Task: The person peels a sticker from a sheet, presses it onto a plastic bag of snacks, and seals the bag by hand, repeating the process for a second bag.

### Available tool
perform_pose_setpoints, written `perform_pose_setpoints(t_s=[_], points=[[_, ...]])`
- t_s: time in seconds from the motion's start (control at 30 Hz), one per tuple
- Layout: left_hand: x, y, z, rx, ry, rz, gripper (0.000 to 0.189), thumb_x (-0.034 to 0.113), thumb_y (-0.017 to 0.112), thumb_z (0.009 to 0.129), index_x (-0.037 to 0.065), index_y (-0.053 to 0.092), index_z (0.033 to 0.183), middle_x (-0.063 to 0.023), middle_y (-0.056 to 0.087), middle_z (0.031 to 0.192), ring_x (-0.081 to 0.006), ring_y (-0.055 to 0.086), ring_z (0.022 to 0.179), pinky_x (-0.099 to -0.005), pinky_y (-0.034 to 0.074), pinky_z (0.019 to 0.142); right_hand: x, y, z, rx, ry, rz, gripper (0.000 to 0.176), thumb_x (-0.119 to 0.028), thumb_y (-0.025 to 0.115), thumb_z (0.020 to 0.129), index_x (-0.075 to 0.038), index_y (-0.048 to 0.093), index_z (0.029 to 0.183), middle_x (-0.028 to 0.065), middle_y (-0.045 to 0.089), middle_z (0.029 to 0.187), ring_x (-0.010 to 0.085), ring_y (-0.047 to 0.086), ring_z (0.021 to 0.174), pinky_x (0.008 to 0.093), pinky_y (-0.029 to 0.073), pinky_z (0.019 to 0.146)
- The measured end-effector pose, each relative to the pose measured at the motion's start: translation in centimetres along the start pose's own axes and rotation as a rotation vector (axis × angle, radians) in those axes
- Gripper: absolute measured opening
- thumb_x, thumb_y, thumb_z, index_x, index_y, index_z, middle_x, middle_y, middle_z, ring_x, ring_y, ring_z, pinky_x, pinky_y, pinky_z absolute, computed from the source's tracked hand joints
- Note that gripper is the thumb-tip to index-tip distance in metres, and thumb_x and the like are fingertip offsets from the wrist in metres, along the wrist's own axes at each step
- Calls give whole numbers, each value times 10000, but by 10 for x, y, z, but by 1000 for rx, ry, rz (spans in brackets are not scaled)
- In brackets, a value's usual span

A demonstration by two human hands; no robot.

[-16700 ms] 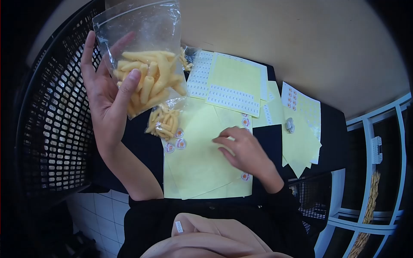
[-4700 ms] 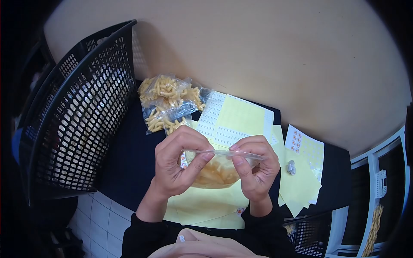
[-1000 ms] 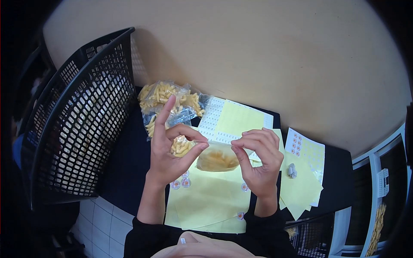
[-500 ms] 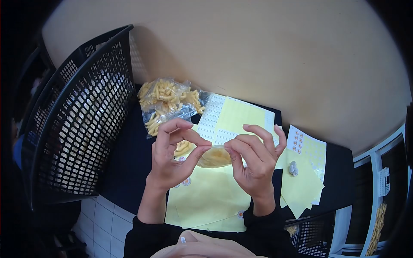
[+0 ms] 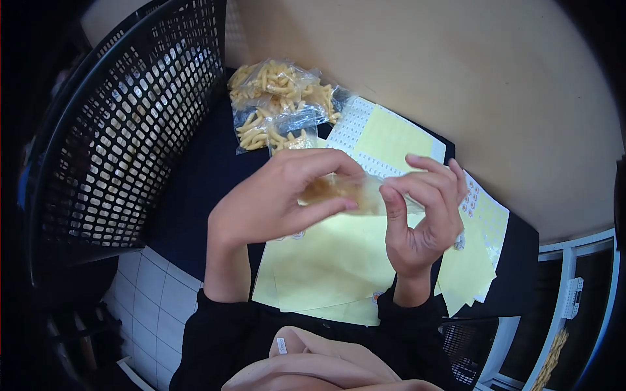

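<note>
My left hand [image 5: 280,195] is closed on a clear plastic bag of snacks [image 5: 331,188], its thumb below and fingers above. Pale yellow pieces show blurred through the film. With thumb and forefinger, my right hand [image 5: 427,218] pinches the bag's right end, the other fingers raised. Beneath both hands lie yellow sheets of paper [image 5: 326,274], with round stickers at their edges. More clear bags of yellow stick snacks [image 5: 277,85] are heaped at the back, beyond my left hand.
A tall black mesh basket [image 5: 140,130] stands at the left, pale contents showing through its holes. White printed label sheets [image 5: 349,124] lie on the dark table at the back. Other sticker sheets [image 5: 486,208] lie to the right. Behind the table rises a beige wall [image 5: 417,65].
The bag has turned from hanging between both pinched hands to lying sideways. My left hand has moved over its body, and my right hand has shifted right. The view has tilted downward.
</note>
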State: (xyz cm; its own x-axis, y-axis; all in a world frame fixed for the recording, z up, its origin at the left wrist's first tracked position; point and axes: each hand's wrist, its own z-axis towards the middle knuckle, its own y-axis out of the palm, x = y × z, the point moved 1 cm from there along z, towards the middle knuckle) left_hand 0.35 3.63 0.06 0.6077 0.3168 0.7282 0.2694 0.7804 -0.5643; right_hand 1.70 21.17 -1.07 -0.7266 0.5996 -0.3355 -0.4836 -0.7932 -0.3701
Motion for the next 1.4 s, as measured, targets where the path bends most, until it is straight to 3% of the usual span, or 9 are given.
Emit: perform_pose_setpoints(t_s=[0.13,0.17,0.33,0.47,0.67,0.87,1.1,1.33,1.4], points=[[-6,-22,-11,294,-144,7,101,72,532,815,-7,550,875,-62,594,797,-96,567,693,-211,445,634,-5,11,7,86,151,278,195,-105,664,717,-31,596,883,73,576,819,234,552,820,321,409,772],[-9,-29,-15,437,-100,6,112,84,521,830,-17,551,868,-84,600,765,-136,597,692,-235,475,589,1,10,5,-24,77,291,150,-62,637,729,-13,602,866,98,564,818,233,543,767,290,433,664],[-12,-58,-40,812,39,-145,142,117,438,902,-6,508,897,-32,542,791,-75,514,757,-192,403,707,10,51,-24,-760,171,403,236,-16,643,681,-68,629,910,75,533,799,214,541,711,289,425,638],[-17,-65,-47,937,25,-149,162,150,432,910,5,504,913,-38,535,800,-69,500,755,-186,398,700,9,83,-61,-1139,90,255,264,-25,617,687,-102,640,938,83,526,844,243,541,708,343,444,652],[-16,-65,-45,851,108,-195,166,151,435,908,-1,501,915,-43,539,798,-75,504,763,-190,402,716,11,90,-71,-1151,120,245,69,-43,590,704,-37,603,772,110,527,837,289,560,703,379,452,641],[-14,-60,-40,857,76,-206,156,140,433,907,-3,495,902,-39,506,797,-91,509,766,-202,409,716,14,81,-64,-1246,225,288,62,-18,528,752,4,509,806,130,527,822,320,546,744,383,432,658],[-16,-52,-32,824,34,-215,147,136,426,909,3,484,894,-33,507,798,-89,512,769,-206,417,710,14,72,-55,-1224,308,389,46,-15,521,769,13,496,794,137,520,802,296,538,758,354,430,683],[-24,-7,1,608,-198,-401,196,186,426,908,-5,467,915,-88,591,808,-118,577,774,-234,460,656,12,1,5,-349,243,476,85,40,615,710,16,578,782,82,583,730,162,548,660,251,423,612],[-15,7,8,493,-269,-399,206,186,426,904,-17,460,906,-119,601,805,-141,592,802,-252,471,642,11,-10,10,-280,248,428,74,34,614,715,9,580,775,83,583,723,158,548,647,249,422,592]])
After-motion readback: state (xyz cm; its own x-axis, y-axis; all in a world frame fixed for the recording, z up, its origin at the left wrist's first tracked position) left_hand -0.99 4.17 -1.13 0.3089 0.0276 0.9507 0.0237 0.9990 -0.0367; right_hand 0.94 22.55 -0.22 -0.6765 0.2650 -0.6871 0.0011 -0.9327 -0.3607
